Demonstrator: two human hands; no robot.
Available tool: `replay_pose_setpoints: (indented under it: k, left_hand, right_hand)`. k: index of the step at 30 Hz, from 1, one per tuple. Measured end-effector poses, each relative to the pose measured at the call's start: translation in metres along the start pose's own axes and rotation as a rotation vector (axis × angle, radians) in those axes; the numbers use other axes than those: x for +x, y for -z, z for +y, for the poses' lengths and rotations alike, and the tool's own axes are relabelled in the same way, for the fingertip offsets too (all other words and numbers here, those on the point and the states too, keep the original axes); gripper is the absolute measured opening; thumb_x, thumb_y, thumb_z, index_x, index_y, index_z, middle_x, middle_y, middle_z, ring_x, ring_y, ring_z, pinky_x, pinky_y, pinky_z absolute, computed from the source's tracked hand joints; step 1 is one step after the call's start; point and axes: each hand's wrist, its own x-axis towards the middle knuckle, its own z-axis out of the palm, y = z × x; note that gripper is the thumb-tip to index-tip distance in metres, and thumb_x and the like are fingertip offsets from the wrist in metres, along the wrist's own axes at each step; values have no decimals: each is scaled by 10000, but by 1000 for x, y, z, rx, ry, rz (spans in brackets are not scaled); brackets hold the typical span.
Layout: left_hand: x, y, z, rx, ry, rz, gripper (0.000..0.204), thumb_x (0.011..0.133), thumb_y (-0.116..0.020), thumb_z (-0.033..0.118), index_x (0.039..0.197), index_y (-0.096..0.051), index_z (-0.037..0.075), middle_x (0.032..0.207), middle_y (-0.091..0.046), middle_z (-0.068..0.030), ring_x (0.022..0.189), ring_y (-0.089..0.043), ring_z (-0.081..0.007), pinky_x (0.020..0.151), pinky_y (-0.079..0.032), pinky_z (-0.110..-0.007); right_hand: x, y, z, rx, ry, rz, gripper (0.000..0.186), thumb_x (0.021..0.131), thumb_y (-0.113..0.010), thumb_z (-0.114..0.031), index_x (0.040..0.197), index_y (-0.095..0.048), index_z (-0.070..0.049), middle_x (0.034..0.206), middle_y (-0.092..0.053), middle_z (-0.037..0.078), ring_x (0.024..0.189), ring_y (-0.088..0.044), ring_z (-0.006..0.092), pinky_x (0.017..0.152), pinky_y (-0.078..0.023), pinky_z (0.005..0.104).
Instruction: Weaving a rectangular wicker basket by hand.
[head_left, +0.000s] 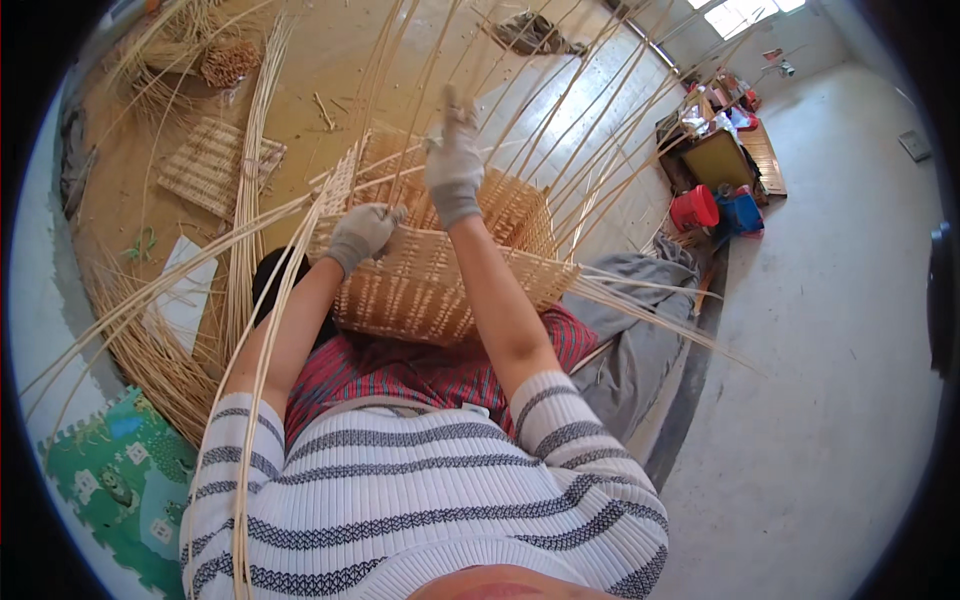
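Observation:
An unfinished rectangular wicker basket [420, 285] rests on my lap, its open top facing up and long loose canes rising from its far and right walls. In a grey-white work glove, my left hand [362, 236] is closed on the near rim toward the basket's left corner, where strands cross. My right hand [455, 170], gloved alike, is raised over the basket's opening among the upright canes. Its fingers point up and away and are blurred, so I cannot make out whether they grip a cane. A bundle of long canes [180, 268] sticks out from the left corner.
On the floor at left lie a flat woven panel [215, 165], cane bundles [165, 370] and a green play mat [120, 480]. Grey cloth [640, 340] lies to my right. Farther right stand a red bucket [694, 208], a blue container [738, 213] and a loaded cabinet [715, 165].

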Motion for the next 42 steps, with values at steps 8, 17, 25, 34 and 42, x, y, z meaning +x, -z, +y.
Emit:
replay_pose_setpoints:
  k: [8,17,25,34,42]
  left_hand:
    - [-33,-38,22,238,-622,572,337,933,-711,228,1244,-638,122,1150,-694,-117,885,-725,-290,758,-578,-395]
    - [-38,-99,38,786,-601,356,669,934,-583,90,1544,-483,346,1232,-587,-75,953,-643,-280,831,-507,-423]
    - [-40,-173,102,672,-673,124,857,894,-659,72,1638,-297,297,1337,-541,-155,964,-659,-305,856,-533,-473]
    - [-24,-197,120,1005,-535,152,610,1008,-503,91,1550,-417,358,1096,-572,-115,909,-665,-282,799,-540,-416]
    - [-48,-166,45,15,-772,134,611,877,-772,62,1440,-578,197,1267,-642,-166,1049,-664,-316,931,-540,-442]
  right_hand:
    - [-139,83,87,646,-361,263,242,1056,-587,-133,1294,-559,-100,989,-692,63,887,-670,192,866,-529,375]
    - [-45,121,97,809,25,211,777,992,-574,-21,1652,-186,-152,1071,-674,111,1064,-676,244,839,-570,373]
    - [-90,178,145,-165,-49,231,536,973,-649,-29,1483,-507,-114,1192,-648,109,1074,-638,174,892,-559,352]
    - [-155,257,128,216,-574,417,383,965,-635,-27,1346,-655,-70,1075,-735,112,924,-688,196,828,-566,342]
    - [-141,212,144,-910,-267,-190,714,740,-807,-527,1389,-633,-286,1571,-446,183,1496,-340,391,1270,-123,578]
